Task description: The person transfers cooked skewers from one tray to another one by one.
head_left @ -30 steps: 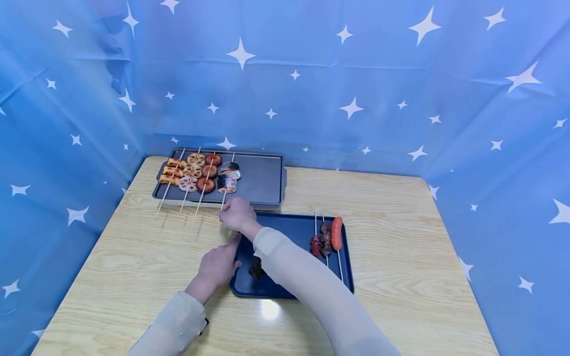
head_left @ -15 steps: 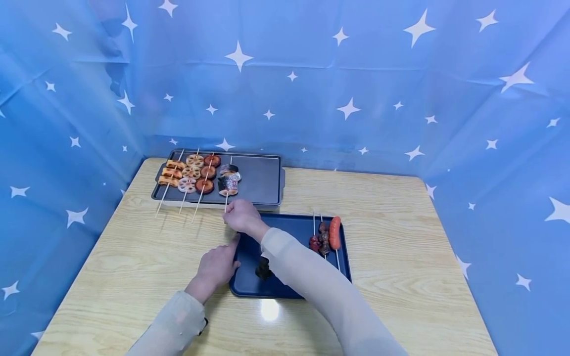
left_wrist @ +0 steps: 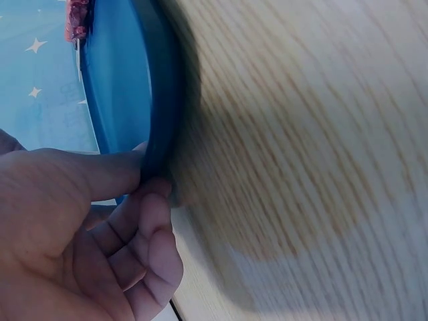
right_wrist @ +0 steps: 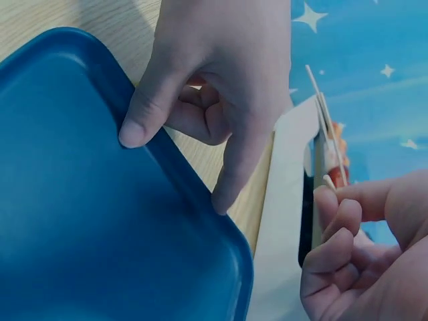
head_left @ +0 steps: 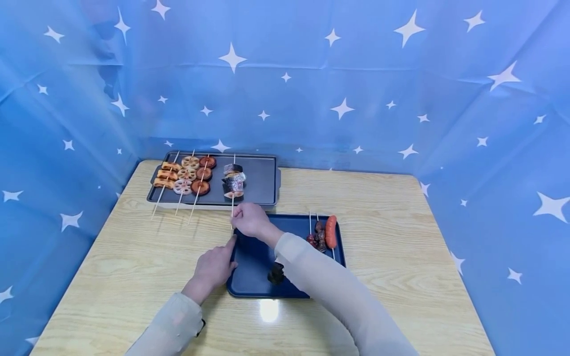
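Observation:
My right hand (head_left: 250, 220) pinches the bare stick end of a fish skewer (head_left: 233, 185), whose dark-skinned pieces lie on the dark grey tray (head_left: 260, 180). In the right wrist view the thumb and index finger meet at the stick tip (right_wrist: 329, 182). My left hand (head_left: 213, 267) grips the left rim of the blue tray (head_left: 251, 262). The left wrist view shows the thumb on the inside of the rim and the other fingers curled under it. Left of the fish skewer lie a mushroom skewer (head_left: 204, 174), a lotus root skewer (head_left: 186, 174) and a yellow-brown skewer (head_left: 166, 175).
On the blue tray's right side lie a sausage skewer (head_left: 331, 232), a dark meat skewer (head_left: 320, 238) and a red skewer (head_left: 310, 239), partly covered by the right sleeve (head_left: 329, 282). Both trays stand on a wooden table (head_left: 401, 257), with a starry blue curtain (head_left: 303, 113) behind.
The fish skewer has shifted to the right across the grey tray, with my right hand moving along at its stick. The left hand keeps its hold on the blue tray.

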`<state>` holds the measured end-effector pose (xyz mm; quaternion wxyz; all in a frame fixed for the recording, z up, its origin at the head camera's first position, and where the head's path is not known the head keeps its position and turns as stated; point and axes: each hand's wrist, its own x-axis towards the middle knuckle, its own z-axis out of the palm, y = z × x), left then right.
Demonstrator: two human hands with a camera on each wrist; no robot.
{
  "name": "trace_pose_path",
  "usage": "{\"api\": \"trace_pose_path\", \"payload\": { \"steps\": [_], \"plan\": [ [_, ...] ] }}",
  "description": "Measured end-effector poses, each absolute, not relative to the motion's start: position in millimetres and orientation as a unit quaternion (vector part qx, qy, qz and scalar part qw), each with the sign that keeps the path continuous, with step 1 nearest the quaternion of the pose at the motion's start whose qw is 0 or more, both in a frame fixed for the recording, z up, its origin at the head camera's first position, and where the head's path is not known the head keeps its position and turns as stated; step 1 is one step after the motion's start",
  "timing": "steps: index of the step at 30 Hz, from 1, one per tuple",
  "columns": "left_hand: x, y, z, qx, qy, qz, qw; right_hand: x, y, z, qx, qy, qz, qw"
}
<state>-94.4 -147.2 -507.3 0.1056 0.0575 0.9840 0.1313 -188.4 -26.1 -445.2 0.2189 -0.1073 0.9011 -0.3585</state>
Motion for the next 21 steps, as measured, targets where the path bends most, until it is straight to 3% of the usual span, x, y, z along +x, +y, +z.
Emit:
{"api": "trace_pose_path", "payload": {
  "steps": [21],
  "plan": [
    [-96,-149,-510,0.059,0.983,0.131,0.113,-165,17,-431,-0.148,0.875,-0.413,0.205]
  ]
}}
